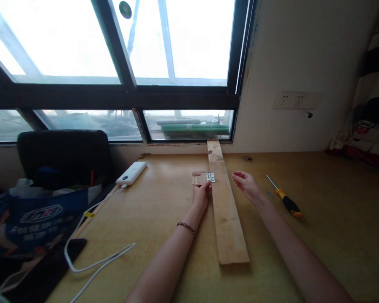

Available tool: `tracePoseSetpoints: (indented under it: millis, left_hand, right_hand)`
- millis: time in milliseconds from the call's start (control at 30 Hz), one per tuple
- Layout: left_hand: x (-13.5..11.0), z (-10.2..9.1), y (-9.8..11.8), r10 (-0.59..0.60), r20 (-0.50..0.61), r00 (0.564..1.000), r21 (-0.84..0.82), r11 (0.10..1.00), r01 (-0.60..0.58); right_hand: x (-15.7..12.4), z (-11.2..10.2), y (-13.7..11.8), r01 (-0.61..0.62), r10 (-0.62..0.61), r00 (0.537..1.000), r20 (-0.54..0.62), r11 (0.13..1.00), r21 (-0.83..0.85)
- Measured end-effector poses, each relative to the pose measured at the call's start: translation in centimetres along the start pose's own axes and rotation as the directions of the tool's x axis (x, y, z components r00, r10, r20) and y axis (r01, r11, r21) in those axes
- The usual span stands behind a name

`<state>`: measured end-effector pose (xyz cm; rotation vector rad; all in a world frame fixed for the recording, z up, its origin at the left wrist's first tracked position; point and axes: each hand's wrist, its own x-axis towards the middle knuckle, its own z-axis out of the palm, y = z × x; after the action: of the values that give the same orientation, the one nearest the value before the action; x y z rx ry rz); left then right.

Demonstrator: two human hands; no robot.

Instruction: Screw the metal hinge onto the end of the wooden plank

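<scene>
A long wooden board [228, 214] lies lengthwise on the table, its far end near the window. A small metal hinge [211, 177] sits at the board's left edge, with one leaf over the board. Against that edge is a small wooden block [199, 177]. My left hand [202, 193] is closed on the near side of this block, fingertips close to the hinge. On the other side of the board, my right hand [244, 185] is raised with its fingertips pinched together. Whatever is in the pinch is too small to name.
Right of my right hand lie a yellow-and-black screwdriver [289, 203] and a small metal piece [269, 194]. A white power bank [132, 173] with a white cable [98, 206] rests at the table's left edge. A black chair [65, 151] and blue bag [41, 223] stand beyond that edge.
</scene>
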<state>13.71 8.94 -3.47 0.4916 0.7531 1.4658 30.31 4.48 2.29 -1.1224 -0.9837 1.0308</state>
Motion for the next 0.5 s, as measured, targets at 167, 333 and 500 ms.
tracePoseSetpoints:
  millis: [167,333,500]
  left_hand:
    - [0.2,-0.2,-0.2,0.000,0.014,1.000,-0.009,1.000,0.001]
    - [0.2,-0.2,-0.1,0.003,0.004,1.000,0.005,1.000,-0.003]
    - [0.1,-0.2,0.0,-0.009,0.023,1.000,0.026,1.000,0.009]
  right_hand:
    - [3.7,4.9,1.5,0.136,-0.142,0.990,-0.021,0.974,-0.181]
    - [4.9,6.0,3.3,0.180,-0.232,0.971,-0.063,0.875,-0.450]
    - [4.7,6.2,3.5,0.224,-0.285,0.958,-0.011,0.774,-0.593]
